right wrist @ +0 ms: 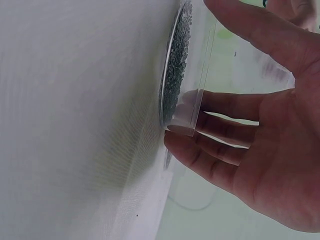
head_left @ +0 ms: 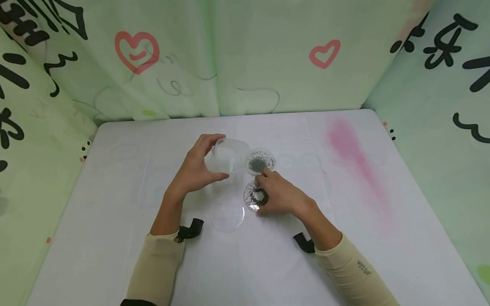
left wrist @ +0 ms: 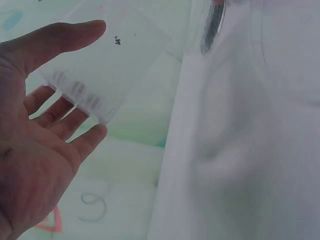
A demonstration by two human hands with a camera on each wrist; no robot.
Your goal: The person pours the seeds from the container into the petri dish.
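My left hand (head_left: 195, 170) grips a clear plastic container (head_left: 231, 157), thumb on the near side and fingers on the far side. In the left wrist view its fingertips lie along the container's edge, which carries small moulded marks. With thumb and fingers spread across its rim, my right hand (head_left: 282, 194) holds a shallow round clear dish (head_left: 250, 196) of dark granules. In the right wrist view the granules (right wrist: 178, 65) lie as a layer along the dish's bottom. Just beyond that hand sits a second round dish (head_left: 260, 158), also with dark granules.
A clear round lid-like piece (head_left: 227, 216) lies on the white-covered table (head_left: 153, 148), nearer to me than the container. A pink stain (head_left: 356, 157) marks the cover at right. Green printed curtains (head_left: 260, 55) stand at the back and both sides.
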